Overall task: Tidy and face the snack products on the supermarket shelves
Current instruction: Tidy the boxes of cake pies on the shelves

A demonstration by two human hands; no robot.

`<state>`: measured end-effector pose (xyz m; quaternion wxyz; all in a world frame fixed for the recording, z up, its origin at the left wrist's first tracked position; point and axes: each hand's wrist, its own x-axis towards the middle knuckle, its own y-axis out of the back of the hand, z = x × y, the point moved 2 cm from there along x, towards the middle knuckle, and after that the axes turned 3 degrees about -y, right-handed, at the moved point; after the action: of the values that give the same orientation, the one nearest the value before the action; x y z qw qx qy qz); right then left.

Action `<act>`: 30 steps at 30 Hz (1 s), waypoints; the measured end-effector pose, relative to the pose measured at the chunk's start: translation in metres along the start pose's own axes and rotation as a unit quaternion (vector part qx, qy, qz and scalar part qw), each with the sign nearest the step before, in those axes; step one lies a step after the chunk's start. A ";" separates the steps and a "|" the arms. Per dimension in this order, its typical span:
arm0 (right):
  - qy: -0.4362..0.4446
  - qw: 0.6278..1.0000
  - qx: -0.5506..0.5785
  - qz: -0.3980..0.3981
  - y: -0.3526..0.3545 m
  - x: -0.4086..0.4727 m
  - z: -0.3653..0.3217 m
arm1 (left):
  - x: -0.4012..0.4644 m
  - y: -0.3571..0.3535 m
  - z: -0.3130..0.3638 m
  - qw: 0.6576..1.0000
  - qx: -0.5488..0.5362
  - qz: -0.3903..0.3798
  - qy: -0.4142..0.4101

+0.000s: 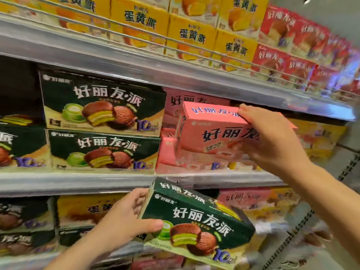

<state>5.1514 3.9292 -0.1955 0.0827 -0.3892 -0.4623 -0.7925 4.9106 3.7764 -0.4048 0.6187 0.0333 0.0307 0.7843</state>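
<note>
好丽友·派 boxes (196, 221) in both hands (124, 221)

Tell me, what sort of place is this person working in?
Most likely a supermarket snack aisle. Metal shelves run in tiers, packed with rows of identical yellow boxes and green boxes. The right hand holds a pink box and the left hand a green box.

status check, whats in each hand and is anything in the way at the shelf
Left hand grips green box, held off the shelf. Right hand grips pink box at middle shelf. Nothing seen blocking.
</note>
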 end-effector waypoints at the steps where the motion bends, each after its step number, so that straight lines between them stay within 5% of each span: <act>1: -0.002 1.000 0.006 -0.007 -0.004 0.004 0.007 | 0.002 -0.004 0.001 1.000 0.004 0.007 -0.003; 14: 0.000 0.999 -0.007 -0.051 -0.052 0.043 0.011 | 0.000 0.008 0.007 0.991 -0.002 0.129 -0.020; 30: -0.076 0.987 -0.019 -0.138 -0.077 0.078 0.023 | 0.003 0.021 0.016 0.993 -0.019 0.113 -0.016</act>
<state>5.0731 4.0085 -0.1869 -0.0702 -0.3817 -0.5018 -0.7730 4.8913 3.7742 -0.3867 0.5271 0.0372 0.0022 0.8490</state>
